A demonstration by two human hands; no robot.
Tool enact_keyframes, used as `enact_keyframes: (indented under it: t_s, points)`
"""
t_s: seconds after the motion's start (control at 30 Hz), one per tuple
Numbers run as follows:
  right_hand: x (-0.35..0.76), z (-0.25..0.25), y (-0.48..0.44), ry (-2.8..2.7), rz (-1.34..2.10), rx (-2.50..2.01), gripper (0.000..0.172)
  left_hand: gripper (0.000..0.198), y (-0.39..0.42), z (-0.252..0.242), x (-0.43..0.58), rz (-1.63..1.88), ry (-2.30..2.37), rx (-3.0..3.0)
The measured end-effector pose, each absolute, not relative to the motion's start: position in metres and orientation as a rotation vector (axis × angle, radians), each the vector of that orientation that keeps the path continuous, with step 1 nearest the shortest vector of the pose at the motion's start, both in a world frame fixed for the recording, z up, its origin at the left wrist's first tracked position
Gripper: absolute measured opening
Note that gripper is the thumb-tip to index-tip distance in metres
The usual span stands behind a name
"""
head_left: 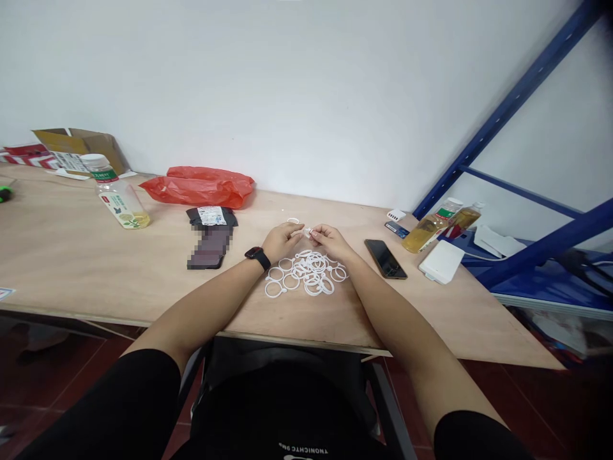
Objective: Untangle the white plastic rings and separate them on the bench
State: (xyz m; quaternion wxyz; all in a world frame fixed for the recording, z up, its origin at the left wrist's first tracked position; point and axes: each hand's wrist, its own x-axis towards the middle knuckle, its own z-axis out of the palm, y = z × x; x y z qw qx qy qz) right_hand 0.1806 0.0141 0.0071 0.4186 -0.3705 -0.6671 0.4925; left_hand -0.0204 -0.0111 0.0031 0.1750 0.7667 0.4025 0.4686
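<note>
Left hand (283,243), right hand (331,241): pinching one white bit (307,232), nearly closed
White rings (315,262): lying nearer, maybe hiding it if it's slipping

Pretty bright, even light on the table (158,262), floor (81,377) below it's murky, pixelated patch (211,246) on top, fine detail kinda soft.

Thin round white plastic rings (313,262) matched the rectangular white plastic case (441,260) in colour. Crumpled plastic bag (201,188) ran bright red. Flat wooden tabletop (96,268) was pale tan, slanted metal frame (527,86) blue.
</note>
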Motion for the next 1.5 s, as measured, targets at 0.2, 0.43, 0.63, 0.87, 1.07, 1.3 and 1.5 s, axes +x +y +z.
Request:
enact_keyframes:
  t_s: [0.2,0.43,0.63,0.87,1.07,1.3,1.5]
  points:
    - [0.176,0.010,0.005,-1.590,1.342,-0.942,0.046,0.017,-0.017,0.009,-0.015,1.318,1.055,2.204]
    - [0.175,0.011,0.003,-1.518,1.290,-0.969,0.043,0.021,-0.008,0.001,-0.013,1.296,1.060,1.752]
    - [0.170,0.015,0.000,-1.519,1.231,-0.959,0.040,0.034,-0.012,0.009,-0.010,1.277,0.957,1.546]
    - [0.165,0.016,0.003,-1.536,1.280,-0.950,0.045,0.046,-0.004,0.007,-0.012,1.238,0.933,1.450]
    - [0.162,0.020,0.001,-1.607,0.982,-0.947,0.035,0.035,0.007,0.003,-0.020,1.263,1.097,1.979]
    - [0.188,0.032,-0.013,-2.275,0.466,-1.147,0.008,0.048,0.014,-0.010,-0.030,0.633,1.590,2.480]
    - [0.191,0.030,-0.009,-2.337,0.420,-1.178,0.010,0.035,0.016,-0.015,-0.032,0.536,1.512,2.589]
